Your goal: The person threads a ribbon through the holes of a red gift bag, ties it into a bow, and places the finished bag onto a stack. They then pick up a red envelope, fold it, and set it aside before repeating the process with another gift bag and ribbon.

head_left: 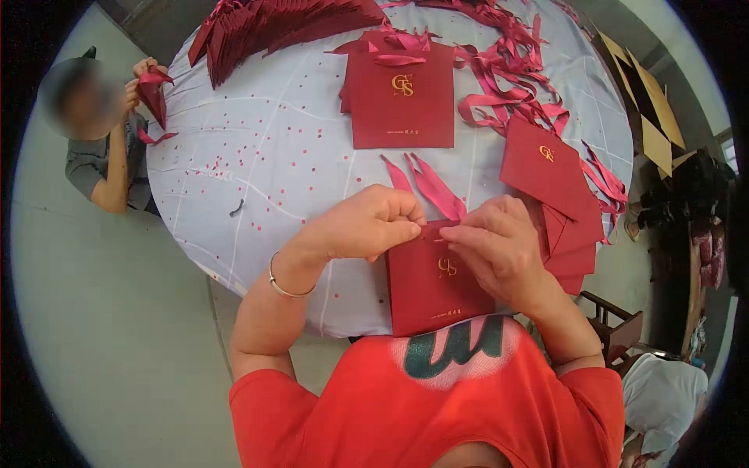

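"Where is the flat red paper bag with the gold monogram [429, 308]?"

"Near edge of the round table with the pale checked cloth [211, 168], right in front of the red shirt [343, 421]. Both hands are at its top edge."

"How are they closed?"

"The left hand [373, 225] pinches the top edge between thumb and forefinger. The right hand [501, 243] is pinched too, thumb against fingers, just beside it; I can't tell exactly what lies between those fingertips."

"And the ribbon?"

"A glossy deep-pink ribbon [438, 193] comes off that bag's top edge by the right fingers, its two ends pointing away from the body."

"What can you read?"

"The gold monogram [447, 267] looks like interlaced letters, G and S among them. Under it runs a small pale line, too small to read surely."

"Same print elsewhere?"

"Yes. Beyond the held bag is a small stack of red bags with pink bows [402, 117], same monogram, small line below. To its right, a fanned pile of red bags [546, 164] shows the monogram as well, near a tangle of pink ribbons [511, 74]."

"Anyone else?"

"Left of the held bag, across the table's edge, a person in a dark grey top [82, 168] holds a dark red piece [154, 93]."
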The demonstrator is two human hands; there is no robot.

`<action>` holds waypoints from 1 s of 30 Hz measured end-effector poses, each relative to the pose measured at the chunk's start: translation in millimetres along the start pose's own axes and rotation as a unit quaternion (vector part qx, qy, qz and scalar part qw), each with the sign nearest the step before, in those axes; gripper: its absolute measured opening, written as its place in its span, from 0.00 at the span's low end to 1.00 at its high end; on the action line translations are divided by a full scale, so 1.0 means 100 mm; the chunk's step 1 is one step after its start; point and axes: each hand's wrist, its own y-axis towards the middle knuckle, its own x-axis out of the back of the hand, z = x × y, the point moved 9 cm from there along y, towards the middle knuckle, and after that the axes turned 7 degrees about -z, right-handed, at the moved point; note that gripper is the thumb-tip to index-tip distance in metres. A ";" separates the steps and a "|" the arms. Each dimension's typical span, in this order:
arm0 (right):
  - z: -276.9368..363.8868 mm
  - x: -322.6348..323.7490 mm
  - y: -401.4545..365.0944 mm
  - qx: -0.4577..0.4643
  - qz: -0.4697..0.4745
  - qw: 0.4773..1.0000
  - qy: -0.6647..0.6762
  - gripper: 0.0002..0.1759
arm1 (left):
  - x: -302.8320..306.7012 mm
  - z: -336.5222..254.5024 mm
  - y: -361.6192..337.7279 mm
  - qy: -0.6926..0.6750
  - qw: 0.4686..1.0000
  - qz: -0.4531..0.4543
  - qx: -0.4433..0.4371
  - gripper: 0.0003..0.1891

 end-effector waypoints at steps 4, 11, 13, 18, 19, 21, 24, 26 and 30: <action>0.04 0.02 0.04 0.006 -0.028 0.999 0.024 0.16 | -0.01 0.00 -0.01 -0.017 1.000 0.006 -0.007 0.07; 0.10 -0.02 0.04 -0.002 -0.045 0.992 0.119 0.13 | -0.02 -0.05 -0.04 -0.028 0.999 -0.017 -0.001 0.06; 0.12 -0.05 0.03 0.007 -0.040 0.993 0.108 0.13 | -0.02 -0.05 -0.04 -0.030 0.999 -0.020 0.001 0.06; 0.13 -0.11 0.02 0.013 -0.036 0.997 0.061 0.13 | 0.00 -0.07 -0.05 0.006 0.999 -0.039 0.012 0.07; 0.14 -0.12 0.02 0.013 -0.035 0.997 0.061 0.13 | 0.00 -0.06 -0.05 0.006 0.999 -0.039 0.012 0.07; 0.13 -0.12 0.03 0.003 -0.039 0.998 0.051 0.11 | -0.02 -0.06 -0.05 0.005 0.999 -0.032 -0.002 0.05; 0.12 -0.11 0.06 -0.024 -0.032 0.999 0.016 0.09 | -0.02 -0.04 -0.05 -0.010 1.000 -0.029 -0.002 0.04; 0.12 -0.12 0.07 -0.034 -0.030 0.999 0.012 0.09 | -0.02 -0.04 -0.05 -0.004 1.000 -0.030 -0.005 0.04; 0.17 -0.14 0.12 -0.037 -0.006 0.999 -0.004 0.07 | -0.01 -0.03 -0.05 0.017 0.999 -0.040 -0.005 0.04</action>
